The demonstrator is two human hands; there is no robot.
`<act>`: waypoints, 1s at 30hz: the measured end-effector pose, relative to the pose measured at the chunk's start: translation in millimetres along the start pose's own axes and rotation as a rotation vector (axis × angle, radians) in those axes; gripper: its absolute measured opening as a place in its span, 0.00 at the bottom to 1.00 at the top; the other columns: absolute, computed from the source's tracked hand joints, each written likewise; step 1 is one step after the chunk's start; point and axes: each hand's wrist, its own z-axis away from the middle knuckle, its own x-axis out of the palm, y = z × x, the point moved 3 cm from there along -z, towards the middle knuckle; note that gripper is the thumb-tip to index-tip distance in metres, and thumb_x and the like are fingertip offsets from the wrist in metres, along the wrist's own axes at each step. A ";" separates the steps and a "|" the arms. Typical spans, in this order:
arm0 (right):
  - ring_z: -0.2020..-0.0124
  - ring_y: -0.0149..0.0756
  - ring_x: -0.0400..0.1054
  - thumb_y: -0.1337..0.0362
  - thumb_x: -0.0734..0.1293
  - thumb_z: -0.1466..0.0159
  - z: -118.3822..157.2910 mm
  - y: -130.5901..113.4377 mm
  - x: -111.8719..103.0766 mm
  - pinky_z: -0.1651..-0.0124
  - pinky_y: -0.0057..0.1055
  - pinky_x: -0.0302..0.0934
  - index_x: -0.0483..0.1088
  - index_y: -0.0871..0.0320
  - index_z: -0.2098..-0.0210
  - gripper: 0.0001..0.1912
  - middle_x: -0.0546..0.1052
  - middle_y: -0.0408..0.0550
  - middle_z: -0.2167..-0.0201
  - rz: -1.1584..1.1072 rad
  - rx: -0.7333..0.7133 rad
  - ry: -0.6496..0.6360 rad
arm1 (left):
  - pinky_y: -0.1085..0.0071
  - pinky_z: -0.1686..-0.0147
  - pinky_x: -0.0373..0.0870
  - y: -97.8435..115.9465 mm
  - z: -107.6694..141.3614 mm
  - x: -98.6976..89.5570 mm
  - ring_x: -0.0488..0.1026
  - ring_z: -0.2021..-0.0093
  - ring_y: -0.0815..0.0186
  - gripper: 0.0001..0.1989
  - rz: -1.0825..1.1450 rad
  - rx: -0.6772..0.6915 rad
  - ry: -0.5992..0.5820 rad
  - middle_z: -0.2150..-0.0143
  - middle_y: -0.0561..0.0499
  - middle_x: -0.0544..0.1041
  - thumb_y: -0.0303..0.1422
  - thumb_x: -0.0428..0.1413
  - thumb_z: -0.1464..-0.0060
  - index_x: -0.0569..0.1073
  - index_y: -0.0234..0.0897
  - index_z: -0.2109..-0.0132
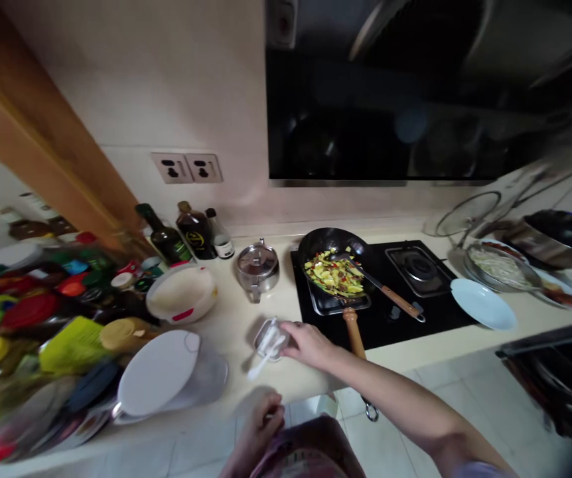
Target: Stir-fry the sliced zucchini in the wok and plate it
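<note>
My right hand (310,344) reaches in from the right, its thumb and fingers closed on the side of a small clear container (261,342) on the counter. A white spoon (265,358) lies in it, slanting out over the near edge. What else the container holds is blurred. Close to the counter's front edge, my left hand (266,425) is curled, with nothing visible in its fingers. To the right of my right hand, a black wok (333,240) on the stove holds chopped yellow-green food (333,272). A wooden-handled spatula (390,297) rests in it.
Behind the container stands a steel pot with a lid (257,265). Leftward are a white bowl (181,292), a large lidded tub (161,372), bottles (194,231) and many blurred jars. The wok handle (356,332) juts over the front edge. A pale blue plate (482,303) lies right of the stove.
</note>
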 end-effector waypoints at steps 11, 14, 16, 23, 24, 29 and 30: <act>0.68 0.37 0.72 0.63 0.66 0.41 54.6 -12.2 -1.6 0.62 0.30 0.66 0.75 0.53 0.60 0.10 0.78 0.47 0.67 -0.305 0.066 0.275 | 0.69 0.59 0.65 23.5 -84.4 -36.3 0.68 0.67 0.67 0.08 -0.077 0.167 -0.013 0.70 0.53 0.73 0.36 0.60 0.53 0.74 0.37 0.67; 0.69 0.37 0.73 0.59 0.68 0.43 81.8 -18.6 20.4 0.65 0.29 0.67 0.76 0.53 0.63 0.09 0.79 0.47 0.69 -0.500 0.166 0.200 | 0.70 0.60 0.65 19.9 -81.6 -49.3 0.68 0.65 0.66 0.08 -0.075 0.210 0.001 0.67 0.51 0.74 0.36 0.58 0.51 0.74 0.36 0.65; 0.68 0.38 0.74 0.57 0.68 0.43 95.1 -19.0 36.8 0.64 0.30 0.67 0.75 0.53 0.63 0.11 0.79 0.47 0.69 -0.545 0.236 0.165 | 0.70 0.62 0.65 17.8 -71.7 -54.3 0.68 0.65 0.66 0.11 -0.060 0.223 -0.012 0.66 0.50 0.74 0.38 0.56 0.49 0.73 0.36 0.62; 0.68 0.39 0.73 0.50 0.67 0.43 127.5 -9.3 82.0 0.63 0.32 0.67 0.74 0.55 0.63 0.16 0.79 0.48 0.70 -0.595 0.402 0.038 | 0.70 0.67 0.66 -43.1 11.5 -67.6 0.70 0.68 0.66 0.16 0.000 0.098 -0.005 0.70 0.50 0.72 0.45 0.53 0.47 0.70 0.35 0.61; 0.68 0.39 0.73 0.50 0.67 0.43 133.4 -8.5 87.2 0.63 0.32 0.67 0.74 0.55 0.63 0.16 0.79 0.48 0.70 -0.579 0.401 0.006 | 0.70 0.67 0.66 -58.8 28.6 -66.5 0.70 0.69 0.67 0.16 0.004 0.066 0.028 0.70 0.51 0.71 0.46 0.52 0.46 0.70 0.36 0.61; 0.67 0.39 0.73 0.53 0.64 0.40 168.0 6.6 117.7 0.62 0.32 0.66 0.73 0.56 0.61 0.15 0.79 0.48 0.67 -0.446 0.305 -0.211 | 0.69 0.68 0.65 -145.5 119.6 -30.8 0.68 0.70 0.66 0.16 0.005 -0.121 0.225 0.73 0.53 0.70 0.46 0.50 0.47 0.69 0.35 0.65; 0.66 0.39 0.73 0.54 0.63 0.39 175.7 13.3 125.8 0.61 0.32 0.66 0.73 0.56 0.61 0.15 0.79 0.49 0.67 -0.418 0.280 -0.267 | 0.68 0.67 0.65 -162.5 136.8 -17.3 0.68 0.70 0.65 0.16 0.008 -0.164 0.268 0.73 0.52 0.71 0.45 0.50 0.47 0.69 0.36 0.65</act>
